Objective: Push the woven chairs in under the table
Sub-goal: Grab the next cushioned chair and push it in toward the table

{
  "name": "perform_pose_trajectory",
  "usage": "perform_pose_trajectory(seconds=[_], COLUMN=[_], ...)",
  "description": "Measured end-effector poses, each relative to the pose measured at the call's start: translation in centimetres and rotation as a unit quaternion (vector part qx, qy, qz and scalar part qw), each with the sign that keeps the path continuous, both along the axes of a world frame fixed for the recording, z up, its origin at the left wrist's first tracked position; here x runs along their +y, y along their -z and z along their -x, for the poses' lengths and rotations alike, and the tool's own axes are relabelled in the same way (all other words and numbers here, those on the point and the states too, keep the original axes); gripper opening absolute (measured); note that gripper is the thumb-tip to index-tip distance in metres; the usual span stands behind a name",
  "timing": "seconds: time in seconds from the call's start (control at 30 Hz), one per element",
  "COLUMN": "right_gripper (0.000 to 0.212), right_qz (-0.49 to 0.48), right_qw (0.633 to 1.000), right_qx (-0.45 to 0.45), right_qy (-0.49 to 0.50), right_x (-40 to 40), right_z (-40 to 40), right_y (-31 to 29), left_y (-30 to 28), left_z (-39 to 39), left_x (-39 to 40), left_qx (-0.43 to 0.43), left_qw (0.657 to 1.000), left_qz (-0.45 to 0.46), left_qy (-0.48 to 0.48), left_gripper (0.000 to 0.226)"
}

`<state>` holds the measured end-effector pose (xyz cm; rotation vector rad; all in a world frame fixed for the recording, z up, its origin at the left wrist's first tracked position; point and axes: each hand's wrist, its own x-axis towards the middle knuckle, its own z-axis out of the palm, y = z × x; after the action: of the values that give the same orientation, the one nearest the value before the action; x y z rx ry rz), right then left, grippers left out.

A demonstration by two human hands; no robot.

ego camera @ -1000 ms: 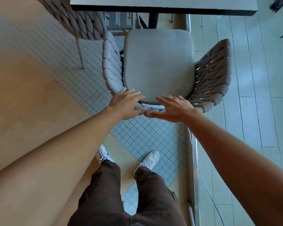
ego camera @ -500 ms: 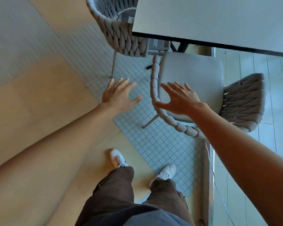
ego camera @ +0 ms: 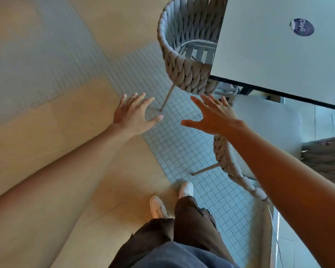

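Two grey woven chairs stand at a white table. The far chair sits at the table's left side, its seat partly under the top. The near chair, with a pale cushion, stands at the table's near edge, its front tucked under. My left hand hovers open over the tiled floor, left of the far chair's leg. My right hand is open too, fingers spread, just below the far chair's woven back and above the near chair's armrest. Neither hand touches a chair.
The floor is wood planks on the left and small white tiles under the chairs. My legs and white shoes stand at the tile edge. A dark round sticker lies on the table top. A metal rail runs at lower right.
Both hands have left the near chair's back rim and moved left towards the far chair. The view has swung left, and my feet have stepped that way.
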<state>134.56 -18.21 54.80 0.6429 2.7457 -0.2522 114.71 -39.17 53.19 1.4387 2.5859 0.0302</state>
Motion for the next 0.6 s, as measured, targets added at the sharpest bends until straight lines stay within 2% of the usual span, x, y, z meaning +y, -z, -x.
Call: perform_pose_trajectory(seconds=[0.37,0.6], right_gripper=[0.122,0.128], right_qz=[0.021,0.03], right_qw=[0.997,0.995], right_qx=[0.039,0.026], right_qy=[-0.061,-0.087], right_x=[6.6,11.6], right_z=[14.6,22.0], right_y=[1.1,1.6], left_y=[0.1,0.3], left_z=[11.5,17.6], left_x=[4.5,8.6], left_qx=[0.005,0.015], left_qw=[0.997,0.994], left_qz=[0.007,0.007], left_qy=[-0.072,-0.104], left_gripper=[0.093,0.092])
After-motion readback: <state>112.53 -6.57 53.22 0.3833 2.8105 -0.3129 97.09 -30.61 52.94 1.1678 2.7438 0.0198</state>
